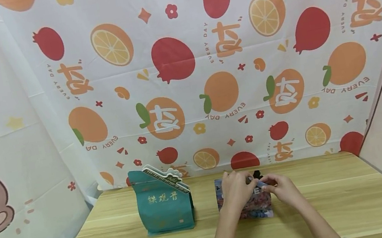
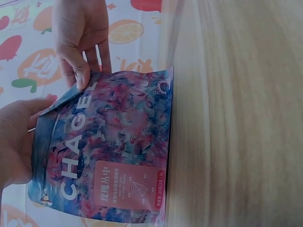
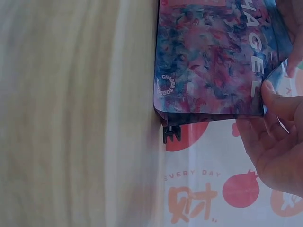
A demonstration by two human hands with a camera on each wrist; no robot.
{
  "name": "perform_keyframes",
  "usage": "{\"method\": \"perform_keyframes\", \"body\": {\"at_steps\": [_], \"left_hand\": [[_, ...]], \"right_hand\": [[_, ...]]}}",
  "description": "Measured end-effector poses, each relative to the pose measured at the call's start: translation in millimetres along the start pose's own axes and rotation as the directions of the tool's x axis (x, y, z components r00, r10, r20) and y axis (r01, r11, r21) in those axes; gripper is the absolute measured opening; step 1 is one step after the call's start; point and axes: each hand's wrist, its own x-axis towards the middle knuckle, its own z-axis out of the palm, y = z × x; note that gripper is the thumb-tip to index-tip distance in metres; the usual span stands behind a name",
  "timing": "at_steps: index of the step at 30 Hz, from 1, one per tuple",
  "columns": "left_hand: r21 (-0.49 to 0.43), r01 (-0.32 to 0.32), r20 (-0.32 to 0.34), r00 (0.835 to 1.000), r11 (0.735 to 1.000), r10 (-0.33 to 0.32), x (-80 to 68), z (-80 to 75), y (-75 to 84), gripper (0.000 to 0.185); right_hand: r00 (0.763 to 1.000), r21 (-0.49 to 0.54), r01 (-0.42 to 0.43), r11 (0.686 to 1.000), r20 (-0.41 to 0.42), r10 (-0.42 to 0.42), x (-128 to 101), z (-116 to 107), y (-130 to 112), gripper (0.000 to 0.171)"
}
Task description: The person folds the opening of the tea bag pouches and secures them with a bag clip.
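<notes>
A blue and pink patterned tea pouch with white lettering stands upright on the wooden table. My left hand holds its top edge, fingers behind and partly hidden by the pouch in the left wrist view. At the other top corner, my right hand pinches the edge between thumb and fingers. That corner is folded over at a slant between the two hands. Behind the pouch, low down, a small black pronged thing pokes out, mostly hidden.
Left of the hands stands a teal tea bag with gold characters. A white and dark decorated clip lies along its slanted top. Fruit-printed cloth hangs behind the table, with pale cloth at both sides.
</notes>
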Motion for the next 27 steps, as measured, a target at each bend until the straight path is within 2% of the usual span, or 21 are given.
{"method": "perform_keyframes", "body": {"at_steps": [6, 11, 16, 22, 27], "left_hand": [[0.081, 0.002, -0.055, 0.999, 0.997, 0.003, 0.0, 5.2, 1.5, 0.020], [0.070, 0.021, -0.087, 0.996, 0.997, -0.015, 0.8, 8.1, 1.9, 0.018], [0.057, 0.040, -0.077, 0.996, 0.998, -0.036, -0.1, 6.6, 4.4, 0.018], [0.070, 0.049, -0.067, 0.997, 0.996, -0.045, -1.8, 5.6, 8.1, 0.018], [0.071, 0.059, -0.062, 0.997, 0.996, -0.055, -3.9, 4.0, 11.6, 0.018]], "right_hand": [[0.999, 0.030, -0.018, 0.999, -0.035, 0.019, -0.1, 2.2, -1.9, 0.007], [0.999, 0.027, -0.030, 0.999, -0.034, 0.031, 1.2, 2.3, -2.0, 0.007], [0.998, 0.001, 0.024, 1.000, 0.062, -0.024, -0.3, -6.5, 1.7, 0.012], [0.977, 0.035, 0.072, 0.997, 0.201, -0.078, -4.6, -22.0, 5.7, 0.019], [0.978, 0.031, 0.064, 0.997, 0.195, -0.068, -6.8, -23.8, 8.0, 0.016]]}}
